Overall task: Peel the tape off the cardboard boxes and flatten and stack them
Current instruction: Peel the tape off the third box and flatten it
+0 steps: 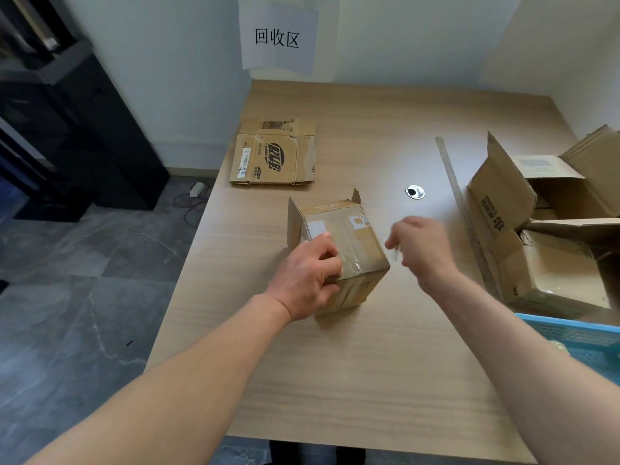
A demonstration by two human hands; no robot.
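Flattened box [273, 152] lies by the worktop's [369, 364] far left edge. Nearer, mid-worktop, the small taped box [349, 236] stands with the left hand [307, 276] gripping it, fingers curled over its top near-left edge. Just right of the box and apart from it, the right hand [419, 248] hovers, blurred, fingers curled inward; whether it pinches anything, I cannot tell.

The right hand [419, 250] is blurred; the blue basket [577, 333] runs off the right edge.
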